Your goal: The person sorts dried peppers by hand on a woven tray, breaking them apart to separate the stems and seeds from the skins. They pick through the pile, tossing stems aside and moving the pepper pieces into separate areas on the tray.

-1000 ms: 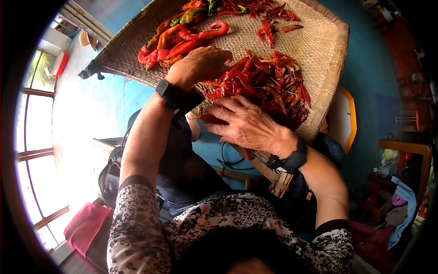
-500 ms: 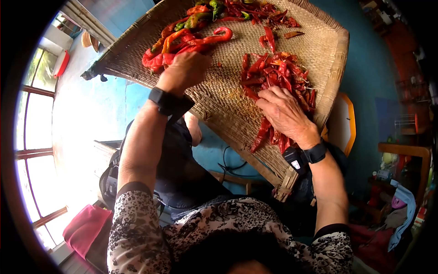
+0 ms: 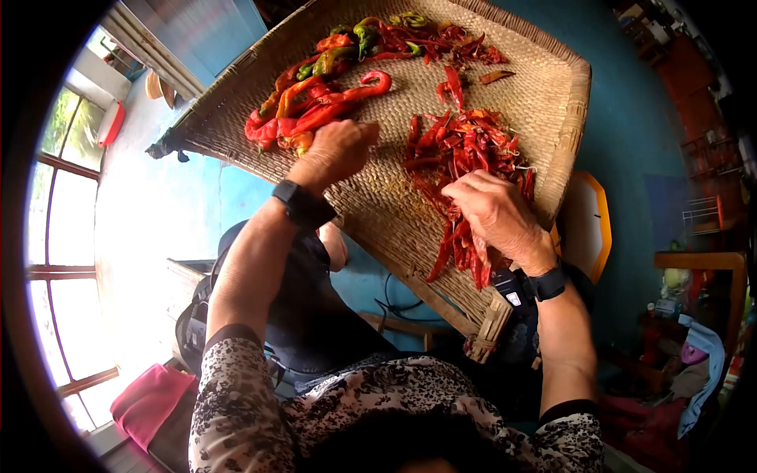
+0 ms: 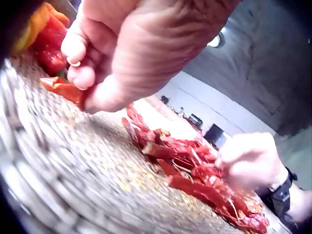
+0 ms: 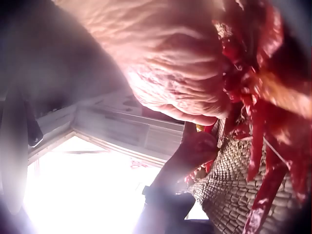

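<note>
My left hand (image 3: 337, 154) is over the woven basket tray (image 3: 544, 94), beside glossy red and orange chili peppers (image 3: 331, 110). In the left wrist view its thumb and fingers pinch the end of an orange-red chili pepper (image 4: 62, 89). On the tray's right side, my right hand (image 3: 501, 217) has its fingers curled into a heap of dried red chili peppers (image 3: 465, 150), gripping some of them. More dried peppers stick out below that palm. The right fingertips are mostly hidden in the right wrist view, where red pepper strips (image 5: 263, 190) hang close by.
Green and red peppers (image 3: 367, 35) lie along the tray's far side, with a few loose dried ones (image 3: 453, 87) between. The tray's near corner (image 3: 490, 323) reaches the lap. A yellow-edged chair (image 3: 587, 221) stands right, a pink cloth (image 3: 154, 402) lies left.
My right hand has moved right from the middle, and the dried peppers now lie further right in a longer spread. My left hand dipped toward the fresh peppers and pinches one.
</note>
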